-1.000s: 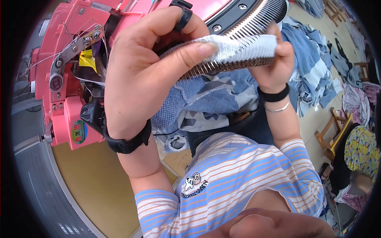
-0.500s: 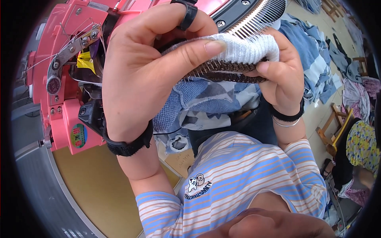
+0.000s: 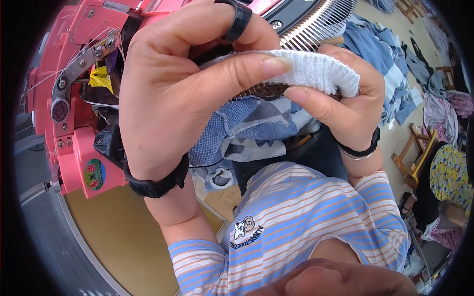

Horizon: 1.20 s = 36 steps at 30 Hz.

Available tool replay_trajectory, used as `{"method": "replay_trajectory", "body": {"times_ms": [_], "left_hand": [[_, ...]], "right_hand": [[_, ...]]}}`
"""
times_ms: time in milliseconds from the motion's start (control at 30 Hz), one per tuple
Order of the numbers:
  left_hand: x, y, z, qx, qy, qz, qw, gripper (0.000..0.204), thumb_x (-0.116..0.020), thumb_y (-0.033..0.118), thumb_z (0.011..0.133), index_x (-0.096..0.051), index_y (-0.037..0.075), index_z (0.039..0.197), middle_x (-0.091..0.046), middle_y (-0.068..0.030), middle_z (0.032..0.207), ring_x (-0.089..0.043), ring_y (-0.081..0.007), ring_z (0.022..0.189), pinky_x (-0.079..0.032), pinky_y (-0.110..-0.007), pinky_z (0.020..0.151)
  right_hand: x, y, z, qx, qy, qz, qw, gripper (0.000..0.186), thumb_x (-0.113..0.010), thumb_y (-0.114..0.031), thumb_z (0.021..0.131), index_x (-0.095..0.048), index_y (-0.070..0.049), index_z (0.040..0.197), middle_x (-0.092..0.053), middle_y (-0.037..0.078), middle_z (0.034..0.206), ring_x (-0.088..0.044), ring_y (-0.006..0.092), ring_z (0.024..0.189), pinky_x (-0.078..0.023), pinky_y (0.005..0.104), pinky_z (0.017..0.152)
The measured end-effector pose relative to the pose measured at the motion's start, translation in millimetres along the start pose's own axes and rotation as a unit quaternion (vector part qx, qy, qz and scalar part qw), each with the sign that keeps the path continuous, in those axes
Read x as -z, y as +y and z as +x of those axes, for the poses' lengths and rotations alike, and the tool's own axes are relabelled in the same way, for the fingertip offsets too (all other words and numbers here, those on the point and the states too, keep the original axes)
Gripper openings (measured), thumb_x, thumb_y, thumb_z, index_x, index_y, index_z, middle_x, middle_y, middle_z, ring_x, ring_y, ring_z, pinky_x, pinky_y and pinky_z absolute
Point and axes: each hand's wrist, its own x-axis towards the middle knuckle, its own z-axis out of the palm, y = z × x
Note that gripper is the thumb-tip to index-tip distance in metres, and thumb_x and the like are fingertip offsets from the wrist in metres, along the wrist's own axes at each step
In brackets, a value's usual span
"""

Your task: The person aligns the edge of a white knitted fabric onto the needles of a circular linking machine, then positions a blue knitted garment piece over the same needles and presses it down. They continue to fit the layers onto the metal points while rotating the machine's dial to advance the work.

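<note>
A strip of white ribbed knit (image 3: 321, 71) stretches between my two hands in front of the linking machine's curved row of metal points (image 3: 316, 24). My left hand (image 3: 163, 103) pinches it, thumb laid along its top edge and index finger bent behind it. My right hand (image 3: 353, 101) grips its right end, with the thumb on the near side and fingers behind. Below the strip shows a dark brown band (image 3: 271, 91) with thin points; the hands and knit hide most of it. A black ring sits on a left finger.
The pink machine body (image 3: 49, 89) with metal thread arms rises at the left. Blue and grey knit pieces (image 3: 256, 121) lie on my lap. More garments (image 3: 380, 64) are heaped on the floor at right, near a wooden stool (image 3: 414, 150). A cardboard piece (image 3: 222, 201) lies below.
My right thumb has moved left along the strip's lower edge. The white knit now covers more of the dark band, and its right end has shifted right and down.
</note>
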Motion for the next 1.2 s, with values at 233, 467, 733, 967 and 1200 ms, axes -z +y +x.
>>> {"method": "replay_trajectory", "body": {"times_ms": [233,467,733,967,1200], "left_hand": [[-2.5,-2.5,-0.6,-0.021,0.006,-0.022,1.0,0.009,-0.061,-0.001,0.072,-0.054,-0.004,0.077,-0.048,-0.0011,0.071,-0.04,-0.0058,0.062,-0.029,-0.017,0.054],[-1.1,-1.2,-1.6,-0.008,0.029,0.108,0.994,0.008,-0.06,-0.001,0.073,-0.054,-0.003,0.077,-0.049,-0.001,0.072,-0.041,-0.006,0.063,-0.03,-0.017,0.055],[1.8,-12.7,1.2,-0.049,0.057,0.029,0.997,0.008,-0.06,0.001,0.075,-0.055,-0.003,0.081,-0.054,-0.0029,0.078,-0.048,-0.0078,0.07,-0.037,-0.019,0.067],[-4.3,-11.0,3.6,-0.034,-0.001,0.028,0.999,0.012,-0.059,-0.001,0.076,-0.054,-0.004,0.086,-0.055,-0.0029,0.081,-0.049,-0.0072,0.073,-0.038,-0.017,0.066],[-3.3,-14.0,5.4,-0.035,-0.023,-0.011,0.999,0.012,-0.058,-0.002,0.076,-0.054,-0.005,0.086,-0.054,-0.0028,0.08,-0.049,-0.007,0.073,-0.038,-0.017,0.065]], "right_hand": [[-3.9,3.2,-3.9,0.001,0.035,-0.008,0.999,0.025,-0.073,-0.001,0.059,-0.057,0.001,0.078,-0.053,0.003,0.073,-0.047,0.0091,0.064,-0.035,0.0196,0.056],[-2.7,4.9,-5.2,0.009,0.042,0.012,0.999,0.025,-0.071,-0.001,0.061,-0.057,0.001,0.081,-0.054,0.004,0.076,-0.047,0.0093,0.065,-0.036,0.0199,0.057],[-0.2,9.6,-6.4,-0.062,0.097,0.098,0.988,0.023,-0.063,0.001,0.069,-0.056,0.003,0.091,-0.056,0.004,0.08,-0.051,0.0093,0.069,-0.04,0.0189,0.062],[-4.5,15.3,-9.9,-0.112,0.161,0.191,0.962,0.022,-0.061,-0.003,0.073,-0.055,0.002,0.094,-0.058,0.004,0.081,-0.054,0.0088,0.072,-0.042,0.019,0.064],[-0.3,0.3,0.1,-0.18,0.021,0.122,0.976,0.026,-0.066,-0.006,0.07,-0.056,0.001,0.092,-0.058,0.003,0.081,-0.053,0.0079,0.071,-0.042,0.0182,0.064]]}}
